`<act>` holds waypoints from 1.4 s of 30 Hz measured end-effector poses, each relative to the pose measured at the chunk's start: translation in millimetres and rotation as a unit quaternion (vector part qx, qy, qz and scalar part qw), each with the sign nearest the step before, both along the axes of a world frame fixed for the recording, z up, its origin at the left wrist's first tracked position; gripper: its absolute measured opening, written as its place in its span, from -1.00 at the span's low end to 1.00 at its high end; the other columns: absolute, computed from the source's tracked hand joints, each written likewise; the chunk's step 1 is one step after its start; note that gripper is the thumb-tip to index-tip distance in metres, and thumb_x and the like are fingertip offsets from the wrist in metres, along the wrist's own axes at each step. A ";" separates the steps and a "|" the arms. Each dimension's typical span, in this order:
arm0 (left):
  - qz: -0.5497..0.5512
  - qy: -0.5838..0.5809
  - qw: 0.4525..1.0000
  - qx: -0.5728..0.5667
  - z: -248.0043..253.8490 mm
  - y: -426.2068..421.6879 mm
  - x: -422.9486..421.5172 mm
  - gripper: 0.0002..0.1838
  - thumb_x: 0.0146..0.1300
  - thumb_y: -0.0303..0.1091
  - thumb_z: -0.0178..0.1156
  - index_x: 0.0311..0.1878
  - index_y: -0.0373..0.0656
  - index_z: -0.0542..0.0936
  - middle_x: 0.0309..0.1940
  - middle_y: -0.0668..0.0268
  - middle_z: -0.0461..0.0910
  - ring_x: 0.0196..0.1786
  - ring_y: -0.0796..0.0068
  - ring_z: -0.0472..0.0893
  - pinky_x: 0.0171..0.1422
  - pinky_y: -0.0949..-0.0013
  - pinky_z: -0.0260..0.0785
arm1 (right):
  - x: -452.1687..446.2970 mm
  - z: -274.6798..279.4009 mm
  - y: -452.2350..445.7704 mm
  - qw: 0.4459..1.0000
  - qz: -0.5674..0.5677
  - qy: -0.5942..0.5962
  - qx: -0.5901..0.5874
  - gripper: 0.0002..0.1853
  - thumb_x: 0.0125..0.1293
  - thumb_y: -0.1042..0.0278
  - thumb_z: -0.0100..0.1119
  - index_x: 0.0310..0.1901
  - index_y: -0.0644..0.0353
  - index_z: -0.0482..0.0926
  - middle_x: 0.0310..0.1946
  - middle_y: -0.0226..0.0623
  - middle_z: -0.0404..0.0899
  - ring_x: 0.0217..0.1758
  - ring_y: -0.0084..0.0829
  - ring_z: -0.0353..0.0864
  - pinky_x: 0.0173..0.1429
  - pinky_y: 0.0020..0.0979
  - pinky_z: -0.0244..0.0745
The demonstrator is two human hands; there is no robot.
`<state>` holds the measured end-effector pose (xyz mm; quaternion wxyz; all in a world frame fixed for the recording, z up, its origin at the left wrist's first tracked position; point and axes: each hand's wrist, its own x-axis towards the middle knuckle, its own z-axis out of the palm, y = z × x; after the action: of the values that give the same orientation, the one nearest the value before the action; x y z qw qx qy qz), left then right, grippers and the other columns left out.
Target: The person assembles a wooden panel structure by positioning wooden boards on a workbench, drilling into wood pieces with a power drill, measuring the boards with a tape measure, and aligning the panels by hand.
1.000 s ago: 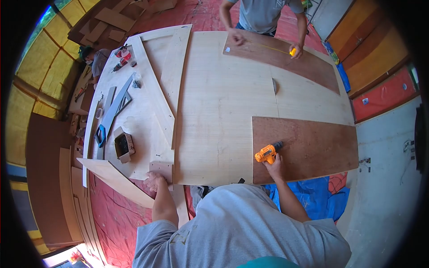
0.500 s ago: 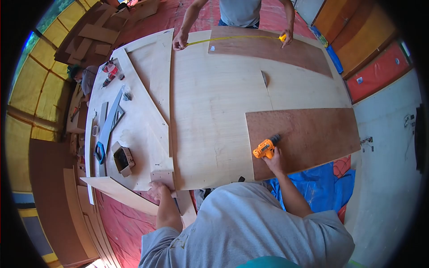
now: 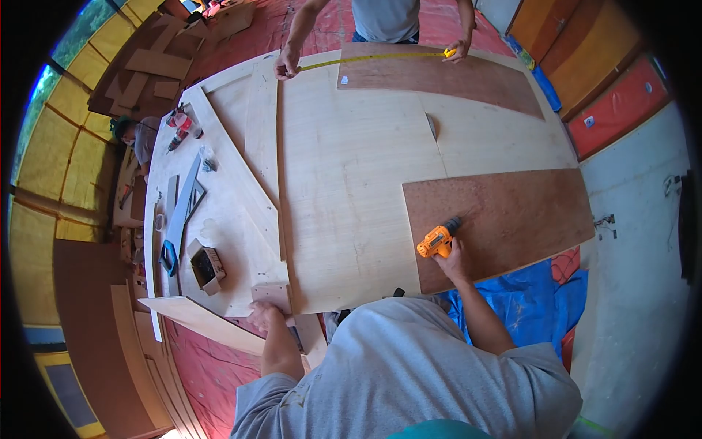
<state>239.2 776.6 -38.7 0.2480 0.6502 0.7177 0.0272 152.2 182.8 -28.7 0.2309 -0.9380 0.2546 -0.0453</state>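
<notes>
My right hand [image 3: 455,262] is wrapped round the handle of an orange cordless drill [image 3: 436,241], its dark chuck pointing up and right over a brown plywood panel [image 3: 504,219]. At the near edge of the table, my left hand [image 3: 265,316] has its fingers curled at a small wooden block [image 3: 272,295] with dark dots on its face. Part of those fingers is hidden. A narrow board [image 3: 313,338] shows just below the block, and a long plywood strip [image 3: 201,320] slants off to the left.
Across the pale plywood tabletop [image 3: 351,183], another person [image 3: 387,20] stretches a yellow tape measure [image 3: 365,58] over a second brown panel [image 3: 431,77]. Leftward lie a handsaw [image 3: 179,219], an open box [image 3: 207,265] and a red drill [image 3: 178,128]. A blue tarp [image 3: 512,304] covers the floor at right.
The view has shifted slightly. The other person's hand with the tape case has moved left and a little up. Both my hands keep their holds on the drill and the block.
</notes>
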 end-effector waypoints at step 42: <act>0.058 -0.012 0.997 -0.043 29.1 -13.2 8.8 -0.31 0.55 0.22 -0.06 0.34 -0.24 0.52 0.22 -0.01 0.69 0.31 -0.09 0.64 0.31 -0.22 0.57 | -0.7 14.2 1.9 0.999 -0.009 0.026 0.017 -0.11 0.08 -0.12 0.67 0.31 0.30 0.51 0.13 0.06 0.62 0.19 0.13 0.68 0.17 0.06 0.63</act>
<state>248.0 763.5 -9.6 0.2829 0.5959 0.7514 0.0183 151.5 184.7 -14.5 0.2397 -0.9324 0.2699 -0.0190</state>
